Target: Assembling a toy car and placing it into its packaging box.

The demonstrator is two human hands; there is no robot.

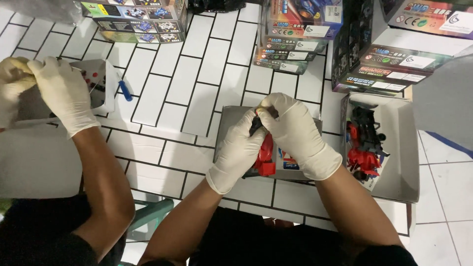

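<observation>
Left hand (236, 150) and right hand (295, 133), both in white gloves, closed together around red-and-black toy car (264, 150), over grey tray (226, 123) near table's near edge. Open box (401, 148) at right edge holds red and black parts (364, 145). Co-worker's gloved hands (44, 88) over small box (101, 81) at left edge; blue screwdriver (124, 90) beside it.

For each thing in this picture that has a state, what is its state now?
Left hand: gloved, gripping the red toy car.
Right hand: gloved, gripping the same car.
Red toy car: held, partly built.
Tray of parts: open, red and black parts inside.
Stacked boxes: closed.
Blue screwdriver: lying unused.
</observation>
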